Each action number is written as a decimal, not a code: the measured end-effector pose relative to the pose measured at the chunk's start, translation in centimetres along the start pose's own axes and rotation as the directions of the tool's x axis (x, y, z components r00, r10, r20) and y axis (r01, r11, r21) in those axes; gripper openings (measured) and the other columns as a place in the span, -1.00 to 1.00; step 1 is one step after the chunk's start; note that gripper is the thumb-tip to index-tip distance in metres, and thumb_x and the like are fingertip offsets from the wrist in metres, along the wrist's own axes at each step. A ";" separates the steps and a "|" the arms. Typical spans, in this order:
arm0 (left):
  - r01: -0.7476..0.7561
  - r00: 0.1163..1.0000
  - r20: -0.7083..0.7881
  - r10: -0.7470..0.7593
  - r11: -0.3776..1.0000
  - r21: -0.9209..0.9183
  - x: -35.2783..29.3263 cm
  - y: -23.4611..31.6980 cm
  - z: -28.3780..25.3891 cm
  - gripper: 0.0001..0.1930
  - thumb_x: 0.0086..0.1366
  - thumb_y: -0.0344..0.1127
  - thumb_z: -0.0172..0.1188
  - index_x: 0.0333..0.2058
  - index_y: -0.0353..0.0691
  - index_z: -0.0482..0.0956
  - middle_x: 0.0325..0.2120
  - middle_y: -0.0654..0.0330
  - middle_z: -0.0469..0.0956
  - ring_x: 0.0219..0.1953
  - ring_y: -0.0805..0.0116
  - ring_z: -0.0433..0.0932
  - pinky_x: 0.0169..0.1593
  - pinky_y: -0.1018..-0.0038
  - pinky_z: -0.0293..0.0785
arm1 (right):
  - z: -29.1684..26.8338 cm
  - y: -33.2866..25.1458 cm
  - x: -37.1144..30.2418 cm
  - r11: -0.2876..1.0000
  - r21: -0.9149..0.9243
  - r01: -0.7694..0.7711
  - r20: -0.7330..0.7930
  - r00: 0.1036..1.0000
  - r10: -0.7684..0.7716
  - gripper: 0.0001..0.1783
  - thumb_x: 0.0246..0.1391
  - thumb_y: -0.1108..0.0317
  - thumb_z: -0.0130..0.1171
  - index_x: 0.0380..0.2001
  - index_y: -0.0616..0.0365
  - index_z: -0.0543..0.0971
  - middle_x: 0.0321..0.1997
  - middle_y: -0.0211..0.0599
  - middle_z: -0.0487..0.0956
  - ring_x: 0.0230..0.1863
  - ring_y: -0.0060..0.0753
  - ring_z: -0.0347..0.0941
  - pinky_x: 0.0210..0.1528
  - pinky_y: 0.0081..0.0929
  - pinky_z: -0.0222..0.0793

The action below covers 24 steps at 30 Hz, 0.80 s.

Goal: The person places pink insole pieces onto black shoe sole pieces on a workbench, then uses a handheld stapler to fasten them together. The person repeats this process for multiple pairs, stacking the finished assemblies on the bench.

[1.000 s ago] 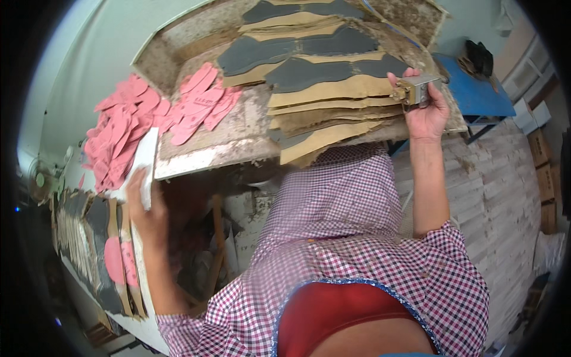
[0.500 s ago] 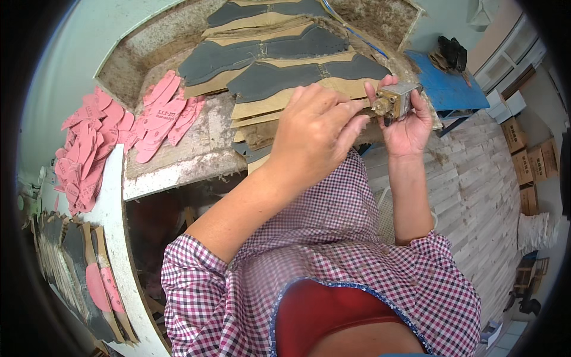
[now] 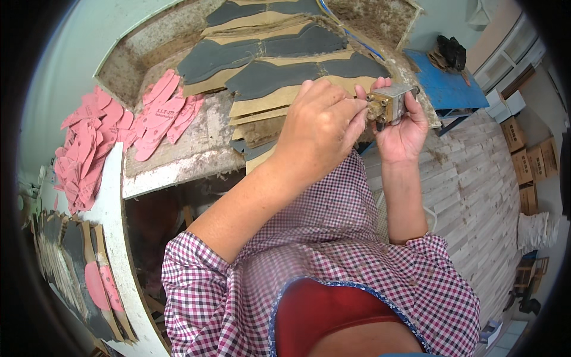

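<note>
My right hand (image 3: 403, 138) holds up a small boxy metal device (image 3: 389, 98) with a grey top and brass-coloured fittings on its left side. Its fingers and thumb wrap around the sides of the block. From the left, my left hand (image 3: 321, 125) reaches across with thumb and fingers pinched together at the brass fittings. Whatever sits between those fingertips is hidden. Just behind my hands lie stacked dark grey shaped sheets (image 3: 279, 77) on tan backing (image 3: 262, 108), on a worktable (image 3: 178, 172) covered with brown dust.
Pink shaped pieces (image 3: 83, 160) are heaped at the table's left. More cut pieces (image 3: 65, 256) stand in a stack at lower left. A blue hose (image 3: 363, 43) runs along the back. To the right are a blue table (image 3: 443, 83) with a black bundle (image 3: 451, 53) and several cardboard boxes (image 3: 541, 160).
Both hands and the metal device have shifted slightly left. My left hand has turned a little, and its fingers have drawn closer together at the brass fittings.
</note>
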<state>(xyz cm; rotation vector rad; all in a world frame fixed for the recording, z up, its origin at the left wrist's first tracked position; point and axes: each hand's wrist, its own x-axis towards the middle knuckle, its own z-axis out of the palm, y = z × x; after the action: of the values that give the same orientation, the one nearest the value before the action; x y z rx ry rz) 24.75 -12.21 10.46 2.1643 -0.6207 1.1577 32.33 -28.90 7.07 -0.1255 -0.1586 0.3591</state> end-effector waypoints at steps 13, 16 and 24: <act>-0.187 0.982 0.028 0.186 0.982 0.038 0.3 -1.1 0.1 -0.82 -0.09 -0.54 0.31 -0.46 -0.29 0.51 -0.58 0.20 0.37 -0.46 0.21 0.38 -0.35 0.35 0.28 | 1.6 0.4 -2.0 0.955 -0.274 0.118 -0.135 0.978 -0.159 -0.59 0.13 0.49 0.09 0.01 0.46 0.32 -0.02 0.08 0.48 0.10 0.01 0.44 0.23 0.27 0.33; -0.250 0.968 0.037 0.249 0.968 0.014 0.3 -1.6 0.0 -0.80 -0.11 -0.54 0.30 -0.44 -0.28 0.52 -0.58 0.18 0.37 -0.45 0.18 0.38 -0.32 0.33 0.30 | 1.8 0.5 -2.3 0.920 -0.367 0.138 -0.126 0.973 -0.196 -0.56 0.12 0.51 0.09 0.04 0.47 0.30 0.00 0.09 0.48 0.11 0.00 0.44 0.23 0.22 0.36; 0.400 0.916 0.160 -0.367 0.856 -0.329 -0.5 1.1 -3.3 -0.90 0.22 -0.48 0.25 -0.28 -0.32 0.68 -0.46 0.22 0.60 -0.35 0.51 0.55 -0.26 0.58 0.49 | -0.1 -0.6 -2.1 0.974 -0.180 0.138 -0.123 0.979 -0.162 -0.56 0.11 0.50 0.11 0.05 0.40 0.31 -0.03 0.05 0.48 0.11 0.00 0.44 0.26 0.51 0.19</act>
<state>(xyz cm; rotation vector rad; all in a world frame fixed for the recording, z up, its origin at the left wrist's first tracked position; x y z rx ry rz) 21.89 -10.63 11.83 1.9173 -0.3730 0.6741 30.57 -30.18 6.79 -0.3054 -0.0623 0.1840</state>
